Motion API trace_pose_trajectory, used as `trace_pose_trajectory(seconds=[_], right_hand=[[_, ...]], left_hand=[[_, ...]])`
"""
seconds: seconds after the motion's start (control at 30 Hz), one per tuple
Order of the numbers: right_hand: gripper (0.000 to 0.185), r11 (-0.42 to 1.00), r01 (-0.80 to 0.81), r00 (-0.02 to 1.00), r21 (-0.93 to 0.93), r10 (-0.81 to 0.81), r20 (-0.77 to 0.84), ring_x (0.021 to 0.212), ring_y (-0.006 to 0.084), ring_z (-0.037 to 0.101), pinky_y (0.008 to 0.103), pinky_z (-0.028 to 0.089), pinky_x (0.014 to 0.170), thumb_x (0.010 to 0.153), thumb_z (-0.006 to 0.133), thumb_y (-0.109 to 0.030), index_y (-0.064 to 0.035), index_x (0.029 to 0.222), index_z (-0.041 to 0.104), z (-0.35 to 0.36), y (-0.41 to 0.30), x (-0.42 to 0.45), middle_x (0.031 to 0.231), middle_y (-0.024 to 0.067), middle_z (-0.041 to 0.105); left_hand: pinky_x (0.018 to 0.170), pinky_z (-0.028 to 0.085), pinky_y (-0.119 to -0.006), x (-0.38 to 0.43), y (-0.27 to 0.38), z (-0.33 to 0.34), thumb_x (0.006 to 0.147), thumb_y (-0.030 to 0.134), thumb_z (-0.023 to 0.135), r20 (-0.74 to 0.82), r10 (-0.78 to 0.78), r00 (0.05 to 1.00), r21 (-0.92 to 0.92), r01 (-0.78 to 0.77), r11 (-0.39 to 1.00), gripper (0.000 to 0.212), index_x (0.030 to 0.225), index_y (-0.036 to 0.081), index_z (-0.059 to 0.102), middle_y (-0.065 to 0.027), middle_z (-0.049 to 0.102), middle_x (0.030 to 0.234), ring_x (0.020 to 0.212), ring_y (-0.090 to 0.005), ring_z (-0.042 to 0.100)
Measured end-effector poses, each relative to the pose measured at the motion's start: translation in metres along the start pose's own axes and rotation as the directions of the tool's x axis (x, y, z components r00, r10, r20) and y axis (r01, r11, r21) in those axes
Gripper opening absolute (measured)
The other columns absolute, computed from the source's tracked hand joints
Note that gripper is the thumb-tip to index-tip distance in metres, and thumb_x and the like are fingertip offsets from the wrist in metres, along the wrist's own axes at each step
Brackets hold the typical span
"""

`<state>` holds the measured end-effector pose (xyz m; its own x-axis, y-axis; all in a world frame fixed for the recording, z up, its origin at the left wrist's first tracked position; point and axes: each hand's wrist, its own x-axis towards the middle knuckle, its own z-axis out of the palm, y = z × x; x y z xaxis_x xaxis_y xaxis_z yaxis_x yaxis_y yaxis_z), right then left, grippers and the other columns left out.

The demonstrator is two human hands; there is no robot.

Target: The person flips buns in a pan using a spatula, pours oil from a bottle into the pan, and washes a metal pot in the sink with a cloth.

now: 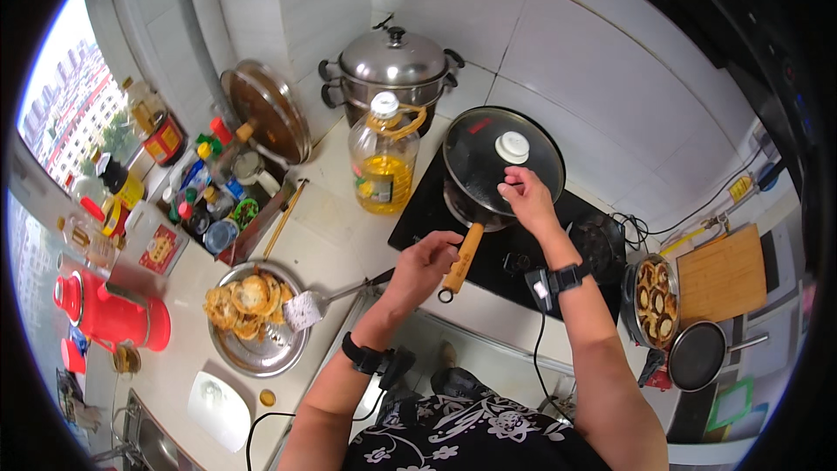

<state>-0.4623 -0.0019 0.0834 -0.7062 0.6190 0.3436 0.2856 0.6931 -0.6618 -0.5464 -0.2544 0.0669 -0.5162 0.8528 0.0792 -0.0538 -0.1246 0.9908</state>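
Note:
A pan with a wooden handle stands on the black cooktop, covered by a glass lid with a white knob. My left hand is beside the wooden handle, fingers loosely curled; whether it touches the handle is unclear. Over the lid's near edge is my right hand, below the knob and apart from it, thumb and fingers bent with nothing visible between them. To the left, a metal plate holds browned fried pieces, and a spatula rests on its rim.
An oil bottle and a steamer pot stand behind left. Seasoning bottles and a red thermos jug line the left side. At right are a pan of browned food, a cutting board and a small frying pan.

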Motion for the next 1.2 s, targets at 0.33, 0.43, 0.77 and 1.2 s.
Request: trace_pose_trajectory(seconds=[0.33, 0.43, 0.77, 1.2], right_hand=[[0.086, 0.907, -0.224, 0.956, -0.356, 0.276, 0.1, 0.113, 0.0389, 0.053, 0.0422, 0.046, 0.094, 0.069, 0.075, -0.048, -0.0057, 0.136, 0.04, 0.002, 0.062, 0.101, 0.13, 0.0221, 0.042], [0.083, 0.903, -0.147, 0.954, -0.405, 0.237, 0.183, 0.109, 0.036, 0.056, 0.0405, 0.049, 0.091, 0.065, 0.076, -0.047, -0.011, 0.133, 0.044, 0.005, 0.065, 0.117, 0.127, 0.0202, 0.042], [0.068, 0.986, 0.017, 1.0, -0.165, -0.013, 0.023, 0.098, 0.0389, 0.058, 0.0454, 0.05, 0.083, 0.058, 0.081, -0.031, -0.0107, 0.117, 0.055, -0.066, 0.05, 0.083, 0.112, 0.0194, 0.05], [0.069, 0.682, -0.502, 0.85, -0.531, 0.503, -0.157, 0.101, 0.036, 0.06, 0.0412, 0.05, 0.086, 0.065, 0.074, -0.041, -0.011, 0.124, 0.054, -0.29, 0.119, -0.132, 0.119, 0.0211, 0.053]], left_hand=[[0.061, 0.047, -0.021, 0.064, 0.006, 0.058, 0.089, 0.008, 0.061, -0.021, -0.012, 1.0, 0.199, 0.016, 0.98, 0.033, 0.12, 0.0, 0.053, -0.0009, 0.058, 0.083, 0.068, -0.0062, 0.055], [0.061, 0.047, -0.021, 0.078, 0.002, 0.066, 0.089, 0.008, 0.062, -0.021, -0.009, 1.0, 0.224, 0.013, 0.974, 0.034, 0.121, 0.001, 0.053, -0.0009, 0.059, 0.086, 0.069, -0.0063, 0.056], [0.053, 0.047, -0.02, 0.09, -0.019, 0.102, 0.09, 0.006, 0.062, -0.088, -0.059, 0.994, 0.132, 0.07, 0.989, 0.031, 0.12, 0.006, 0.056, -0.0009, 0.061, 0.085, 0.065, -0.0072, 0.058], [0.059, 0.046, -0.02, 0.052, -0.057, 0.28, 0.085, 0.003, 0.064, 0.464, 0.018, 0.885, 0.174, -0.111, 0.979, 0.033, 0.117, 0.006, 0.057, -0.0008, 0.061, 0.082, 0.063, -0.0048, 0.054]])
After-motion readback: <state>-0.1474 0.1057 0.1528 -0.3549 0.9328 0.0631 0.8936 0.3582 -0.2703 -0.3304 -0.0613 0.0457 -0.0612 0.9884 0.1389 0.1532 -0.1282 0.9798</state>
